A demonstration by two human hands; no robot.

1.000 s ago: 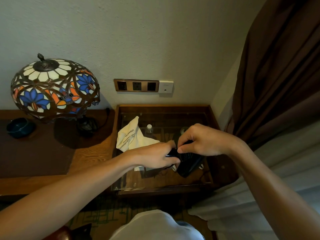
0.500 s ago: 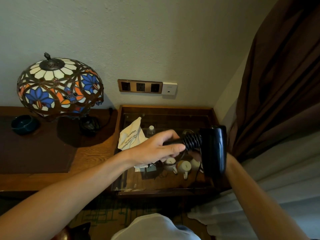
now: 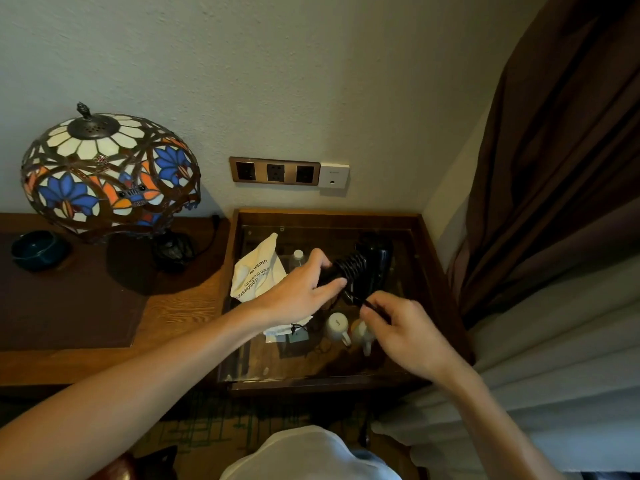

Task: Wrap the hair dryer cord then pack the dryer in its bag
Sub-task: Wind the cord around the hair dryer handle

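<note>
- The left hand [image 3: 304, 289] is closed around the handle of the black hair dryer [image 3: 372, 268], held above the glass-topped side table [image 3: 429, 258]; coils of cord [image 3: 349, 268] sit wound on the handle beside the fingers.
- The right hand [image 3: 401, 330] pinches the loose tail of cord just below the dryer. If that pinch slackens, I'd expect the springy coils to unwind (they look tight, not locked).
- The white cloth bag [image 3: 258, 271] lies flat on the glass, left of the dryer, its mouth not open. Stuffing the dryer in one-handed could shove the bag off toward the stained-glass lamp [image 3: 110, 171].
- White cups [image 3: 337, 327] show under the glass. A dropped dryer would strike the pane right above them.
- I cannot tell where the plug is; a dangling plug could snag.
</note>
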